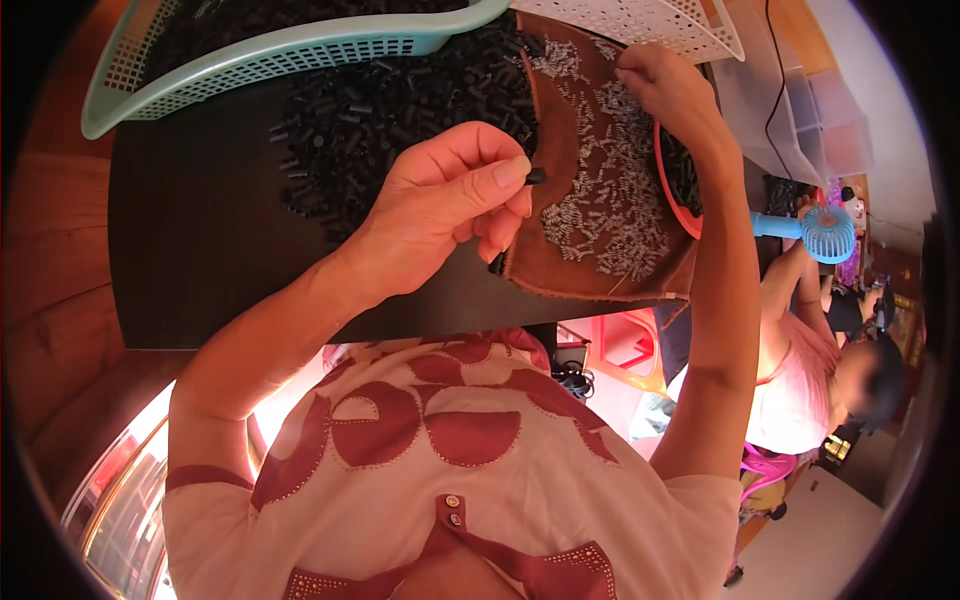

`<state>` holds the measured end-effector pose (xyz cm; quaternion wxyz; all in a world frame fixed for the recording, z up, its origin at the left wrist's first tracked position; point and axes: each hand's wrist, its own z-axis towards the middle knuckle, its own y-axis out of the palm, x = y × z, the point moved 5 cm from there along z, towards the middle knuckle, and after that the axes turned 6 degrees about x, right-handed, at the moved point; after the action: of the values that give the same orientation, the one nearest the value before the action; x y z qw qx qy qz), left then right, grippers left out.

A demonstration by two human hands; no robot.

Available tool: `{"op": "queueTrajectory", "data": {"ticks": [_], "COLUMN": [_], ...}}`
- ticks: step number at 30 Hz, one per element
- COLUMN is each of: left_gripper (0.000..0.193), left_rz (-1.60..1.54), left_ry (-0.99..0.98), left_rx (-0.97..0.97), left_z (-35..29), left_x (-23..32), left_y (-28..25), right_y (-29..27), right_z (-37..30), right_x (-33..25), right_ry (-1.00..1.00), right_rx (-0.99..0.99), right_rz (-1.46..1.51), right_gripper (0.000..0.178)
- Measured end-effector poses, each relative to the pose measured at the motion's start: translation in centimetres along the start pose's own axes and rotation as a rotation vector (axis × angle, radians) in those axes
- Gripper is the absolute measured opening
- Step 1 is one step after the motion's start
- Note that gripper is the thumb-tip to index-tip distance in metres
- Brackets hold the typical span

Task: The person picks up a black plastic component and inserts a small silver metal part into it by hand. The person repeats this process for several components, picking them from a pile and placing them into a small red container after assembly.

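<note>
My left hand (450, 200) is raised over the dark table, its thumb and forefinger pinching a small black cylindrical piece (536, 176). Beneath and beyond it spreads a heap of similar black pieces (400, 110). To the right, a brown cloth (545, 250) carries many tiny silvery metal pieces (610, 215) that look like small springs. At the far end of this cloth, my right hand (665, 90) reaches down with fingers pinched together by the silvery pieces; anything between its fingertips is too small to make out.
A green plastic basket (260, 75) holding black pieces stands at the far left, and a white perforated basket (690, 25) at the far right. Beside my right forearm are a red-rimmed container (672, 190) and a blue handheld fan (828, 235). Another person (810, 390) sits to the right.
</note>
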<state>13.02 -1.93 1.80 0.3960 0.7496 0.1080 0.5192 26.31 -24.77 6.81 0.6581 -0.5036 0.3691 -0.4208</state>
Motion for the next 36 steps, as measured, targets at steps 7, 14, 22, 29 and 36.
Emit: {"op": "queueTrajectory", "data": {"ticks": [7, 14, 22, 29, 36], "left_gripper": [0.015, 0.015, 0.019, 0.018, 0.017], "left_rz": [0.033, 0.000, -0.021, 0.002, 0.023], "left_ry": [0.042, 0.033, -0.015, -0.011, 0.106], "left_rx": [-0.001, 0.024, 0.067, 0.068, 0.102], "left_z": [0.2, 0.5, 0.5, 0.3, 0.2], "left_x": [0.2, 0.2, -0.3, -0.4, 0.2], "left_y": [-0.1, -0.1, -0.2, -0.3, -0.7], "right_y": [1.8, -1.9, -3.8, -3.1, -2.1], "right_z": [0.6, -1.7, -6.6, -7.5, -8.1], "right_x": [1.1, -3.4, -11.9, -13.0, -14.4], "right_ry": [0.026, 0.079, 0.142, 0.153, 0.044], "right_rx": [-0.058, 0.057, 0.010, 0.031, 0.089], "right_rz": [-0.054, 0.719, 1.166, 1.269, 1.070], "right_gripper": [0.016, 0.012, 0.012, 0.011, 0.007]}}
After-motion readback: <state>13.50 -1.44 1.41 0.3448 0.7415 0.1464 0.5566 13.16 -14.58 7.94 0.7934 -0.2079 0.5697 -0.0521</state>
